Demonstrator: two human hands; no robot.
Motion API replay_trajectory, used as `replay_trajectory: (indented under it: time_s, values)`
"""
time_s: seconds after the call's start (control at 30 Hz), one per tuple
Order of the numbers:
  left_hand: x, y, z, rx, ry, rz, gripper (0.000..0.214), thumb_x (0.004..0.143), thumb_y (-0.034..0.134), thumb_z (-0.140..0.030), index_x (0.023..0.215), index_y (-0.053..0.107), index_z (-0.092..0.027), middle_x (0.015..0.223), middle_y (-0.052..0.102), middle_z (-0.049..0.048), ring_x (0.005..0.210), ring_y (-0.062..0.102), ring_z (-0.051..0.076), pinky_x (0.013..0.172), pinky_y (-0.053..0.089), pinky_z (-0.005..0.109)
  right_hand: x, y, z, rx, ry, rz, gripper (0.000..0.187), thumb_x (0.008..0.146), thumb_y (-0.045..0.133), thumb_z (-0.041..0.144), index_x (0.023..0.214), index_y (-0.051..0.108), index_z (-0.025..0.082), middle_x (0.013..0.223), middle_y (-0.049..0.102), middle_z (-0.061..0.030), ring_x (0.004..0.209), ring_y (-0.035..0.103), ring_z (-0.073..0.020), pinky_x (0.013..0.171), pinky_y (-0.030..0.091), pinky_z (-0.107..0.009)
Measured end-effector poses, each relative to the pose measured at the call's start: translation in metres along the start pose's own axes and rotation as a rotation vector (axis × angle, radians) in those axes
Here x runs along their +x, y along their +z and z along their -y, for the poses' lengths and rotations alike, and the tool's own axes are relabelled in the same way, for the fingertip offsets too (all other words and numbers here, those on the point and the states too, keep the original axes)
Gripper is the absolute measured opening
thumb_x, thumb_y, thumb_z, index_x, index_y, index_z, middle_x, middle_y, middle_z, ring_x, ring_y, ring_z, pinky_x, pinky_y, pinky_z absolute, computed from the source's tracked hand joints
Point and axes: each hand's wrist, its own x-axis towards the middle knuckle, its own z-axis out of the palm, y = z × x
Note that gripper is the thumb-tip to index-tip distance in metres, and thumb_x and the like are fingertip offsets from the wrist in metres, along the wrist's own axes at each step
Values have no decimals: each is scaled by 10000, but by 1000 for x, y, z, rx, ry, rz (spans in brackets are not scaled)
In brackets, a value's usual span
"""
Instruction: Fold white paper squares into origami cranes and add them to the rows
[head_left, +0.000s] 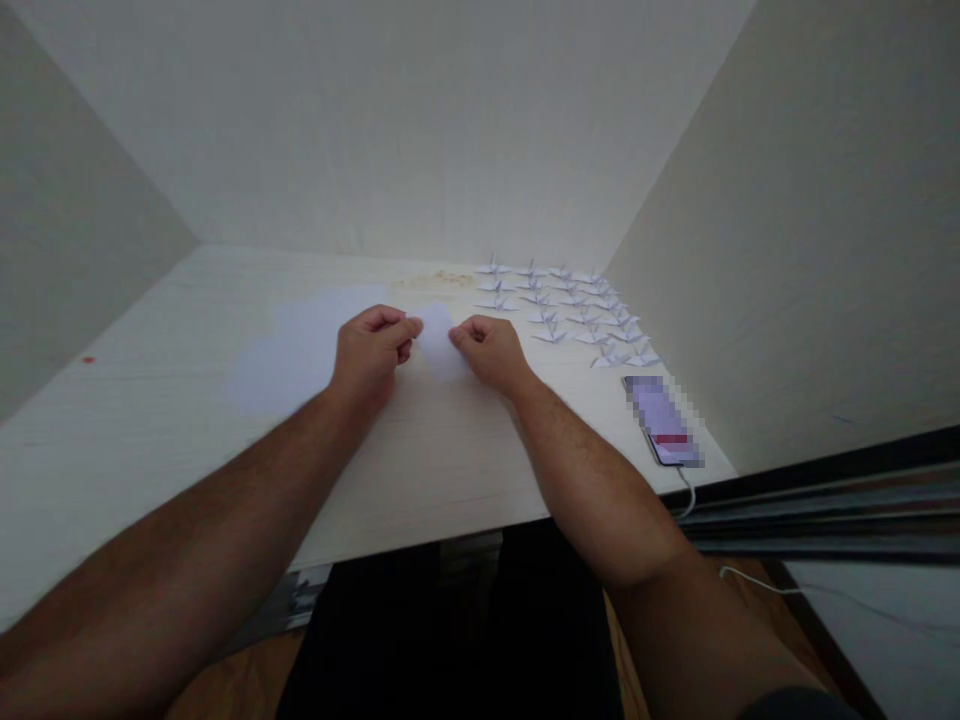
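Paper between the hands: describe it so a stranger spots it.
On the pale table, look between left hand and right hand. Both pinch the small paper, unlike the larger sheet flat to its left and the folded cranes to its right.

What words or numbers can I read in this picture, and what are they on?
No text can be read anywhere.
The dark-edged smartphone: its lit screen is blurred into blocks, unreadable.
The small white paper sheet, held by the left hand and right hand: blank.
The white folded paper cranes: no marks visible.
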Motion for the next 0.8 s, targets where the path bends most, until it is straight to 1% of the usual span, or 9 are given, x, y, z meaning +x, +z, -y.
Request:
replay_trajectory:
  time_s: [0.13,0.27,0.37,0.47,0.53,0.6,0.67,0.73,0.8]
  values:
    - [2,-1,1,-31,15,-34,192,621,753,-171,617,563,-193,516,496,-36,459,430,85,434,303,221,1,1,0,-33,-14,45,239,859,580,372,736,635,174,673,610,8,664,544,-123,614,389,-235]
    - [2,-2,0,32,5,-24,191,612,750,-197,612,559,-192,524,504,-34,464,430,84,438,301,220,1,-2,3,-140,-29,28,202,858,584,307,724,631,164,669,601,16,655,522,-116,624,363,-240]
    - [3,-4,-3,49,-22,24,116,618,722,-219,679,630,-183,586,554,-15,516,482,100,455,327,222,1,-4,5,-200,-36,45,184,857,587,287,737,643,157,678,601,17,657,510,-113,629,346,-243]
    - [6,-7,-4,51,-19,75,203,634,728,-264,817,713,-178,728,637,20,624,551,126,496,374,227,0,-5,4,-237,-47,81,173,854,596,281,751,658,157,691,610,15,660,505,-113,629,337,-244]
    - [8,-10,-2,93,-2,126,252,624,772,-295,844,733,-177,789,667,33,670,573,138,548,415,242,-1,-5,4,-244,-62,113,166,855,598,275,759,669,160,697,619,15,663,507,-113,629,337,-244]
    - [10,-12,2,158,0,195,253,607,811,-314,802,738,-171,763,669,35,664,577,146,595,442,267,-1,-5,3,-248,-80,141,165,859,597,273,766,678,163,703,628,13,665,510,-112,631,342,-243]
    - [10,-14,5,227,15,222,216,607,826,-320,728,727,-171,682,642,20,619,554,138,598,437,274,-2,-4,2,-243,-90,152,169,861,600,276,768,685,164,705,637,12,663,516,-109,637,352,-241]
    - [11,-15,7,259,34,201,186,617,823,-311,672,704,-178,622,606,3,578,525,126,574,419,266,-2,-3,1,-213,-91,157,179,862,607,292,774,693,163,703,644,13,655,525,-105,641,364,-236]
    - [12,-15,8,239,32,156,175,629,811,-301,654,682,-186,613,595,-4,561,512,119,552,405,258,-2,-3,1,-173,-78,171,207,866,612,321,766,698,162,679,645,14,637,534,-101,632,370,-232]
